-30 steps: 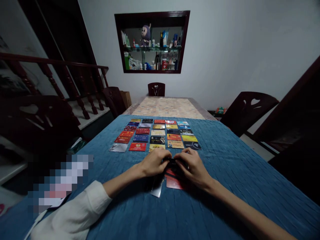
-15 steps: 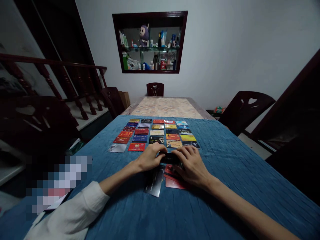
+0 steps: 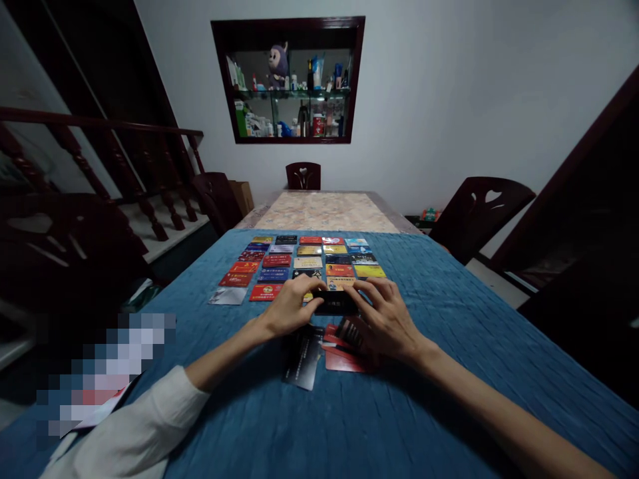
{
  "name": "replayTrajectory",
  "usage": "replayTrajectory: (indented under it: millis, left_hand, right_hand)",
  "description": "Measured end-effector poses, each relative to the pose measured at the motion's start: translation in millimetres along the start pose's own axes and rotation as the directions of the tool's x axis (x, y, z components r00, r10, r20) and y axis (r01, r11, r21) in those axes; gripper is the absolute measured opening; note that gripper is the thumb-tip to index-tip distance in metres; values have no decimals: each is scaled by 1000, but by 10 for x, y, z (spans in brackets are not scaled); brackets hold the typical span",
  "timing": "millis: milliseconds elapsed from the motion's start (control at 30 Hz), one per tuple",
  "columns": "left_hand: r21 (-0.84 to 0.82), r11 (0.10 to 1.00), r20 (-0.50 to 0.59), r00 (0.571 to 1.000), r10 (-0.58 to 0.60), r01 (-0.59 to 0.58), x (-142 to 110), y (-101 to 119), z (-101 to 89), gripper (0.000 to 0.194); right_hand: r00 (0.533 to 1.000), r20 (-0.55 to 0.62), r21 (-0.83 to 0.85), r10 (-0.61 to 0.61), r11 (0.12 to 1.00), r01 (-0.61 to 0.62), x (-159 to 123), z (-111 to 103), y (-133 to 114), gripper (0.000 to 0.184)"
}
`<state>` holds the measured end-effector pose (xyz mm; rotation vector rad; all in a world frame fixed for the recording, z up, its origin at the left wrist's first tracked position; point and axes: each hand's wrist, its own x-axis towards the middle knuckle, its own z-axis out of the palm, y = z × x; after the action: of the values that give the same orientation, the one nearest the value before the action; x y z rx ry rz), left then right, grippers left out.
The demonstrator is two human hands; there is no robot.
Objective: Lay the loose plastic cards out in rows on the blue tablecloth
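Between my hands a black card [image 3: 335, 303] is held by its two ends, tilted up above the cloth. My left hand [image 3: 292, 305] pinches its left end with thumb and fingers. At the right end, my right hand [image 3: 384, 316] grips it with curled fingers. Under the hands lie a dark grey card [image 3: 302, 359] and a few overlapping red cards [image 3: 344, 360], partly hidden by my right hand. Just beyond, many colourful cards lie in columns, among them a silver card [image 3: 227, 296], a red card [image 3: 264, 293] and a yellow card [image 3: 370, 271].
A blue cloth [image 3: 239, 426] covers the near part of the table; the patterned tabletop [image 3: 327, 209] shows beyond it. Chairs stand around, one at the right [image 3: 479, 216]. A blurred-out item [image 3: 114, 366] lies at the left edge. A wall niche [image 3: 294, 80] holds bottles and a plush toy.
The view has shifted slightly, so the scene sits a little further left. The black card's face is tilted more into view between my hands, which keep hold of it.
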<state>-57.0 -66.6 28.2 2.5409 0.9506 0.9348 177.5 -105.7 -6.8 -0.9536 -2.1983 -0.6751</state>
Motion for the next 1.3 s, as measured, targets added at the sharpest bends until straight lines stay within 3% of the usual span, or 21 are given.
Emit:
replayTrajectory:
  millis: [233,467,667,933,1300]
  left_hand:
    - [130,974,-34,981,193,-187,33,70,-48,32]
    - [282,923,-54,956,287,-261,67,153,-52,45]
    - [416,871,1,958,287,-262,109,164,1,53]
    - [465,854,5,965,261,-233,235,208,94,55]
    - [367,918,212,974,75,-151,479,410,397,38]
  right_hand:
    - [1000,-13,5,27,1000,-27,40,-108,168,59]
    - [997,-76,9,16,1000,-15,98,-156,213,54]
    - [996,-89,-26,23,999,-25,102,-166,248,51]
    - [997,-46,2,57,998,-57,63,-201,366,52]
    - [985,92,149,143,976,-156,-368,-272,661,38]
